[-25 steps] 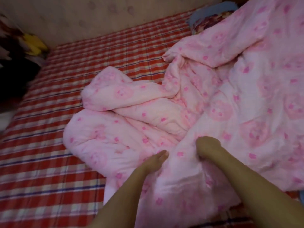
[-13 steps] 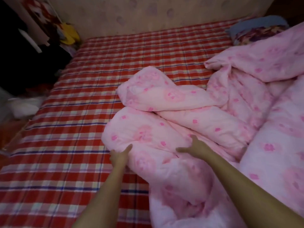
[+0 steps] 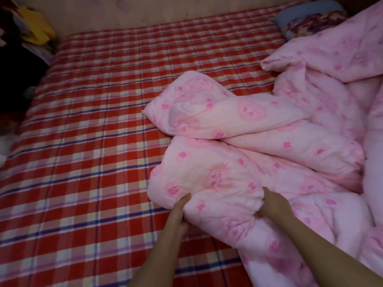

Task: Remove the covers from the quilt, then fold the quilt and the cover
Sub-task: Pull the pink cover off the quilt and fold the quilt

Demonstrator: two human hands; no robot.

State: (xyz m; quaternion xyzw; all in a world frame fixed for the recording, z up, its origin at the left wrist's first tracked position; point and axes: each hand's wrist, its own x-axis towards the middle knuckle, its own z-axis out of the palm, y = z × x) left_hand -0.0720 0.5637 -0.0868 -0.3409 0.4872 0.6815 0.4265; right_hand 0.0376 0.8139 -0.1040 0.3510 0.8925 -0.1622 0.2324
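— Where's the quilt?
— The pink quilt (image 3: 248, 154) lies crumpled on the right half of the bed, on the red plaid sheet (image 3: 93, 141), in thick rolled folds. Its near-left corner bulges toward me.
— And your hands?
— Both are clamped on that corner, a little apart, with 1 lump of fabric between them. My left hand (image 3: 180, 208) pinches the lower edge, just above the sheet. My right hand (image 3: 271, 206) grips the fold on the other side, its fingertips buried in the cloth.
— Can you tell cover from filling?
— No, it's all 1 pink flowered surface.
— Anything else?
— A blue patterned pillow (image 3: 310, 21) at the far right by the wall, and a yellow cloth (image 3: 37, 27) in the far-left corner
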